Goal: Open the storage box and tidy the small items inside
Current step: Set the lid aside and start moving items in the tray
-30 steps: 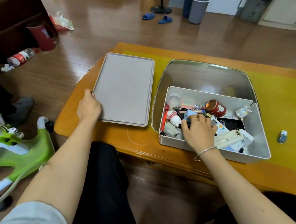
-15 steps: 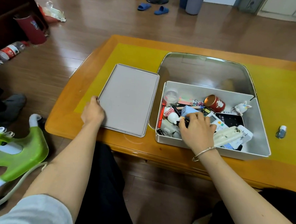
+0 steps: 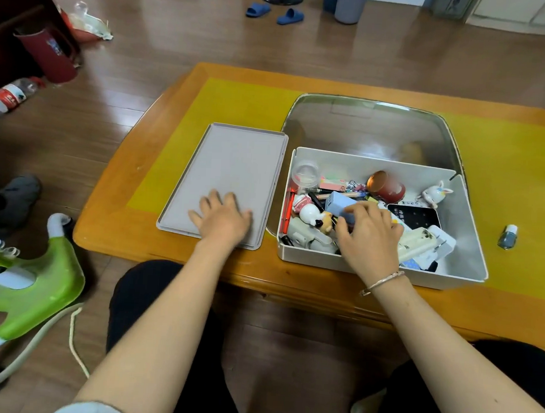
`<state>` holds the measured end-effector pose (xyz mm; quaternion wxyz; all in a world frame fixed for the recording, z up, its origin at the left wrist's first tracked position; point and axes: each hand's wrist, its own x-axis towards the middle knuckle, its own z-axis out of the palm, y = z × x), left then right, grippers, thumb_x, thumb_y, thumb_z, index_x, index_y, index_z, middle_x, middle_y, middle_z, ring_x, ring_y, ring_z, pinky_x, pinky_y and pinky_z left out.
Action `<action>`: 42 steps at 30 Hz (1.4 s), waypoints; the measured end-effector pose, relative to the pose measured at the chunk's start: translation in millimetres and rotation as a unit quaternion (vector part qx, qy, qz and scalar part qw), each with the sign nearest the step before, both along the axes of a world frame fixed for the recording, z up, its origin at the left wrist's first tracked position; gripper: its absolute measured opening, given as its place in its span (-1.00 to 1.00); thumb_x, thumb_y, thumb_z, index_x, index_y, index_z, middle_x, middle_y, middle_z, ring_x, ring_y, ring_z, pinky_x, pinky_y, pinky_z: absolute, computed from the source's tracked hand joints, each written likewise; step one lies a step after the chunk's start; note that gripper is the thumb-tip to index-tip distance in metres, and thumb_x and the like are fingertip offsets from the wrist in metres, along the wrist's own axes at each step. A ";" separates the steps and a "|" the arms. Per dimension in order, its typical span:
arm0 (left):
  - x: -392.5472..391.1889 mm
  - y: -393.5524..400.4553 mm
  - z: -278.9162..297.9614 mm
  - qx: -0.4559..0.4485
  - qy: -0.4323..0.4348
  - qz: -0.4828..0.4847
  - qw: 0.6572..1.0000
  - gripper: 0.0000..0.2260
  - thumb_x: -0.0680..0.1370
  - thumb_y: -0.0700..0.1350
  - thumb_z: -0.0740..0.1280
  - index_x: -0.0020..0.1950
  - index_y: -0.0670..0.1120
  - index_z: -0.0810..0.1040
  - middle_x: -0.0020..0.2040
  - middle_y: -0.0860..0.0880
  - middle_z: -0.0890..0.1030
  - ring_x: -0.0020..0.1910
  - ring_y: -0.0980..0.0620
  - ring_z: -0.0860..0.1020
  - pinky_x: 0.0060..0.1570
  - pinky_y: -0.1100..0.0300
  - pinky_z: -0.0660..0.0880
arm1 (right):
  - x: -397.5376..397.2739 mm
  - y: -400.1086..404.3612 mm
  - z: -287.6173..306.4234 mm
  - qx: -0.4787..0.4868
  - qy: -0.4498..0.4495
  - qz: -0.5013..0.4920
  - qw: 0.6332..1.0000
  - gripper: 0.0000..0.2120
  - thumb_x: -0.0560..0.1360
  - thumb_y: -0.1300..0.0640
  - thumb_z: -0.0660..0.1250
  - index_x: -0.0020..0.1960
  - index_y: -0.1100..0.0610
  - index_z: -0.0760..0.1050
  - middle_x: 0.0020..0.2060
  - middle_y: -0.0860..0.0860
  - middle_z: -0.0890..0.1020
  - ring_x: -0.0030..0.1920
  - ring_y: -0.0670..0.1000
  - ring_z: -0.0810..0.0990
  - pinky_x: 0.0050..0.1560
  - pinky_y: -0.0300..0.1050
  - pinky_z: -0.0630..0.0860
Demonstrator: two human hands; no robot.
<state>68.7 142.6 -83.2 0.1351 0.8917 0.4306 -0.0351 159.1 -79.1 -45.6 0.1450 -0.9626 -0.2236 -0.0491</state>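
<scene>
The white storage box (image 3: 309, 259) stands open on the table, with its clear hinged cover (image 3: 371, 129) tipped back behind it. Inside lie several small items: a red tin (image 3: 388, 188), a bunny figurine (image 3: 434, 194), a clear round pot (image 3: 305, 173), a blue block (image 3: 335, 202), a black card (image 3: 415, 216), a white remote (image 3: 417, 245) and a red pen (image 3: 286, 213). My right hand (image 3: 369, 238) is down in the box, fingers pinched on a small blue-grey item (image 3: 347, 218) that is blurred. My left hand (image 3: 222, 217) rests flat, fingers apart, on the grey lid (image 3: 235, 159) left of the box.
A small blue nail-polish bottle (image 3: 508, 236) stands on the yellow mat (image 3: 239, 105) right of the box. On the floor at left are a green ride-on toy (image 3: 30, 290), a red bin (image 3: 47, 53) and a plastic bottle (image 3: 7, 94). My knees are under the table's near edge.
My left hand went from the grey lid's left edge onto its top, and the lid slid right, close to the box. My right hand's fingers closed on a small blue-grey item.
</scene>
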 end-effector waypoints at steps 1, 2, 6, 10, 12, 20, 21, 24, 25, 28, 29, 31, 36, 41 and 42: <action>0.3 -12.7 -1.1 -0.008 0.006 -0.015 1.000 -0.49 0.58 0.22 0.09 0.47 0.01 0.21 0.53 -0.14 0.08 0.49 -0.18 0.03 0.40 -0.23 -0.03 | 2.8 -6.7 -0.3 -0.005 -0.012 -0.002 1.000 -0.72 0.52 -0.01 0.19 0.12 0.10 0.52 0.19 0.05 0.49 0.19 0.15 0.38 0.11 0.08 0.25; -0.2 -23.1 -2.9 -0.015 0.010 -0.026 0.999 -0.46 0.58 0.25 0.07 0.48 0.02 0.19 0.54 -0.13 0.06 0.50 -0.18 0.01 0.40 -0.25 -0.05 | 5.6 -13.4 -0.7 -0.009 -0.023 -0.005 1.000 -0.72 0.52 0.00 0.19 0.13 0.10 0.52 0.20 0.05 0.48 0.19 0.15 0.38 0.11 0.08 0.25; 0.1 -39.3 -14.3 -0.042 0.038 -0.045 0.997 -0.38 0.59 0.28 -0.01 0.57 0.03 -0.06 0.57 -0.13 -0.13 0.53 -0.20 -0.17 0.42 -0.24 -0.17 | 15.6 -34.0 -1.8 0.008 -0.041 -0.027 0.999 -0.71 0.50 0.03 0.21 0.14 0.11 0.53 0.18 0.06 0.50 0.17 0.16 0.38 0.10 0.08 0.24; 4.3 -28.3 -24.2 -0.037 0.056 -0.046 0.997 -0.41 0.62 0.23 -0.11 0.56 0.05 -0.24 0.55 -0.13 -0.27 0.51 -0.19 -0.27 0.42 -0.24 -0.22 | 19.6 -40.0 -3.9 0.006 -0.037 -0.036 0.999 -0.71 0.48 0.03 0.21 0.13 0.10 0.53 0.18 0.06 0.50 0.18 0.16 0.37 0.11 0.08 0.23; 7.9 -18.8 -26.7 -0.038 0.054 -0.041 0.997 -0.42 0.62 0.24 -0.13 0.55 0.05 -0.25 0.55 -0.13 -0.28 0.51 -0.19 -0.28 0.41 -0.24 -0.23 | 19.8 -38.6 -4.1 -0.001 -0.032 -0.036 0.999 -0.70 0.48 0.02 0.20 0.13 0.10 0.53 0.18 0.06 0.49 0.18 0.15 0.37 0.12 0.09 0.23; 15.5 13.0 -29.4 -0.016 0.054 -0.054 0.997 -0.41 0.62 0.26 -0.11 0.56 0.06 -0.19 0.56 -0.11 -0.23 0.52 -0.19 -0.24 0.42 -0.23 -0.20 | 18.9 -38.1 -1.9 -0.009 -0.005 -0.046 0.999 -0.68 0.48 0.00 0.18 0.16 0.09 0.50 0.20 0.06 0.47 0.20 0.14 0.34 0.15 0.10 0.23; 15.5 14.9 -29.8 -0.014 0.053 -0.056 0.997 -0.41 0.62 0.25 -0.10 0.57 0.06 -0.19 0.56 -0.12 -0.22 0.52 -0.19 -0.23 0.42 -0.24 -0.20 | 18.7 -37.8 -1.6 -0.012 -0.005 -0.046 0.999 -0.68 0.48 0.00 0.17 0.16 0.09 0.50 0.20 0.06 0.47 0.20 0.13 0.34 0.15 0.10 0.23; 15.5 17.0 -31.3 -0.005 0.051 -0.060 0.997 -0.41 0.61 0.26 -0.09 0.56 0.06 -0.18 0.57 -0.12 -0.21 0.53 -0.19 -0.22 0.41 -0.24 -0.19 | 19.1 -37.7 -1.5 -0.015 -0.005 -0.044 0.999 -0.68 0.49 -0.01 0.16 0.16 0.09 0.49 0.19 0.06 0.47 0.20 0.13 0.35 0.16 0.11 0.23; 15.4 16.9 -31.6 -0.003 0.050 -0.059 0.997 -0.41 0.61 0.26 -0.09 0.56 0.06 -0.17 0.57 -0.12 -0.20 0.53 -0.20 -0.21 0.41 -0.24 -0.18 | 19.3 -38.0 -1.7 -0.014 -0.006 -0.044 0.999 -0.67 0.48 0.00 0.16 0.16 0.09 0.50 0.19 0.06 0.47 0.20 0.13 0.35 0.16 0.11 0.23; 15.2 16.1 -33.2 0.001 0.048 -0.058 0.997 -0.41 0.61 0.26 -0.09 0.57 0.06 -0.16 0.57 -0.12 -0.19 0.53 -0.20 -0.20 0.42 -0.24 -0.18 | 19.2 -38.1 -1.7 -0.013 -0.011 -0.040 0.999 -0.66 0.49 0.00 0.16 0.18 0.09 0.49 0.19 0.06 0.47 0.20 0.13 0.35 0.16 0.10 0.23; 15.4 16.1 -33.3 0.001 0.047 -0.058 0.997 -0.41 0.61 0.26 -0.09 0.57 0.06 -0.16 0.57 -0.12 -0.19 0.53 -0.19 -0.20 0.42 -0.24 -0.18 | 19.1 -38.3 -1.1 -0.010 -0.013 -0.037 0.999 -0.66 0.49 0.00 0.16 0.19 0.09 0.49 0.20 0.06 0.47 0.21 0.13 0.35 0.16 0.09 0.23; 15.4 16.8 -32.3 -0.001 0.048 -0.059 0.997 -0.41 0.61 0.26 -0.08 0.57 0.06 -0.15 0.57 -0.12 -0.18 0.53 -0.20 -0.20 0.42 -0.24 -0.18 | 19.5 -41.1 1.0 0.000 -0.026 -0.030 0.999 -0.66 0.50 0.00 0.18 0.21 0.09 0.48 0.22 0.04 0.47 0.22 0.12 0.35 0.15 0.07 0.22; 22.8 9.5 -9.2 0.005 0.000 -0.047 0.999 -0.45 0.62 0.24 -0.08 0.56 0.04 -0.01 0.57 -0.15 -0.03 0.53 -0.22 -0.08 0.42 -0.26 -0.07 | 35.8 -76.9 13.6 0.019 -0.090 -0.059 0.994 -0.70 0.50 0.07 0.24 0.21 0.10 0.48 0.28 0.06 0.45 0.27 0.14 0.34 0.18 0.07 0.22; 46.4 -31.5 34.0 -0.050 -0.195 -0.110 0.973 -0.52 0.64 0.18 -0.03 0.49 -0.01 0.20 0.35 -0.20 0.45 0.30 -0.25 0.42 0.17 -0.08 0.38 | 58.3 -124.6 23.6 0.029 -0.064 -0.123 0.990 -0.59 0.50 0.22 0.25 0.34 0.15 0.37 0.34 0.17 0.39 0.30 0.25 0.34 0.23 0.16 0.29; 50.3 -40.8 38.8 -0.067 -0.194 -0.128 0.970 -0.54 0.65 0.17 -0.02 0.48 -0.02 0.21 0.30 -0.20 0.50 0.24 -0.25 0.47 0.09 -0.03 0.41 | 61.4 -129.7 22.8 0.025 -0.033 -0.122 0.992 -0.58 0.52 0.23 0.22 0.38 0.17 0.33 0.32 0.21 0.41 0.27 0.28 0.37 0.18 0.16 0.34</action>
